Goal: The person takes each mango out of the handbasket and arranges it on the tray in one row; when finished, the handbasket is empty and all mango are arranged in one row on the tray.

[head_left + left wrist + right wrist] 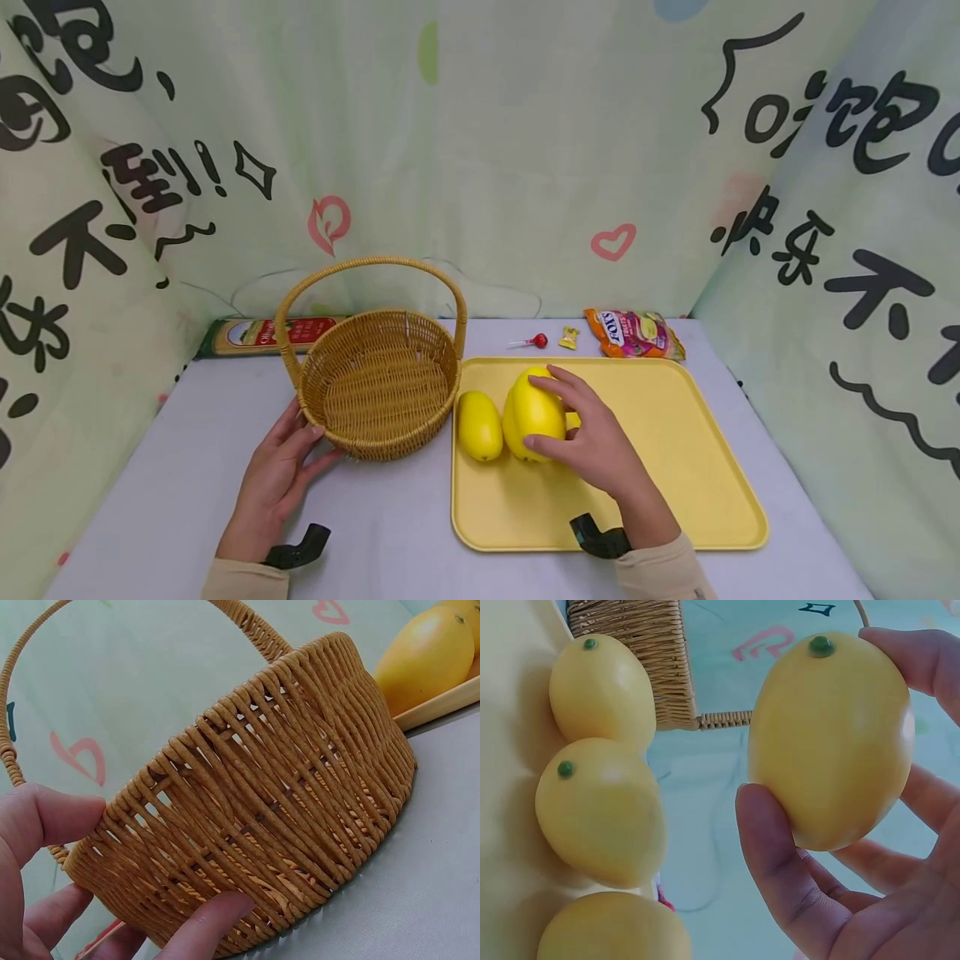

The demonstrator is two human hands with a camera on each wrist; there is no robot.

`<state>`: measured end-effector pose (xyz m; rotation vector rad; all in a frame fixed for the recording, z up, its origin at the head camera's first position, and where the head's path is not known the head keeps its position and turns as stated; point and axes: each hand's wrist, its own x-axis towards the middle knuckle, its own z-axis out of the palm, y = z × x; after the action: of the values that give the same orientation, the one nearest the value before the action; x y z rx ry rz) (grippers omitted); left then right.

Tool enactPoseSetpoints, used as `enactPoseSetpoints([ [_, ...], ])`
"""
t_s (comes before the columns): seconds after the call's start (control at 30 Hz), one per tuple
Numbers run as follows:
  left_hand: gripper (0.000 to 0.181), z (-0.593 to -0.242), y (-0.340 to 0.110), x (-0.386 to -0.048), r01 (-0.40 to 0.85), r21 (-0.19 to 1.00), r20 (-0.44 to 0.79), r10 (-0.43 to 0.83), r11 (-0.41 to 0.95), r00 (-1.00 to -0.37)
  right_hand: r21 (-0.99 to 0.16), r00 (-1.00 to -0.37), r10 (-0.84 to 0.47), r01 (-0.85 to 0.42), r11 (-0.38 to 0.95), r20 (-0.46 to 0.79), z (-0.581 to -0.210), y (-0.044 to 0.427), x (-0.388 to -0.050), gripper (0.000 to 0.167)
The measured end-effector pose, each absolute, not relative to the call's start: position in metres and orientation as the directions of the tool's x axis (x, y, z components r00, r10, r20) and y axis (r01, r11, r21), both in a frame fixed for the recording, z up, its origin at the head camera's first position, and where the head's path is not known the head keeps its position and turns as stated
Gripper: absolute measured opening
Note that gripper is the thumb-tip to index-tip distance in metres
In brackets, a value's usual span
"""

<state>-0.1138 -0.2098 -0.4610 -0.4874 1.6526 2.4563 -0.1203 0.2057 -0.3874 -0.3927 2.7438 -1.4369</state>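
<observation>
My right hand (600, 429) holds a yellow oval fruit (831, 742) with a green stem nub, thumb and fingers on opposite sides, apart from the other fruits in the right wrist view. Another yellow fruit (480, 426) lies at the left of the yellow tray (675, 500); the right wrist view gives several fruits in a row there. At the left, a wicker basket (378, 371) with a tall handle stands beside the tray, nothing visible inside. My left hand (273, 471) grips its near left side, one fingertip at the rim and the thumb (214, 919) against the woven wall.
Behind the basket lies a green and red long package (247, 336). A red lollipop (538, 341), a small yellow wrapped candy (569, 337) and an orange-purple candy bag (636, 334) lie past the tray's far edge. Printed curtains (517, 167) enclose the white table (382, 533).
</observation>
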Motion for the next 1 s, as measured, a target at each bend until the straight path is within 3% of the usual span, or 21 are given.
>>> enactPoseSetpoints([
  [1.0,0.075,-0.461,-0.21,-0.114,-0.284,0.873,-0.335,-0.062,-0.397,-0.94,-0.815,-0.987,-0.147,-0.135,0.564,0.062,-0.389,0.261,-0.121,0.068],
])
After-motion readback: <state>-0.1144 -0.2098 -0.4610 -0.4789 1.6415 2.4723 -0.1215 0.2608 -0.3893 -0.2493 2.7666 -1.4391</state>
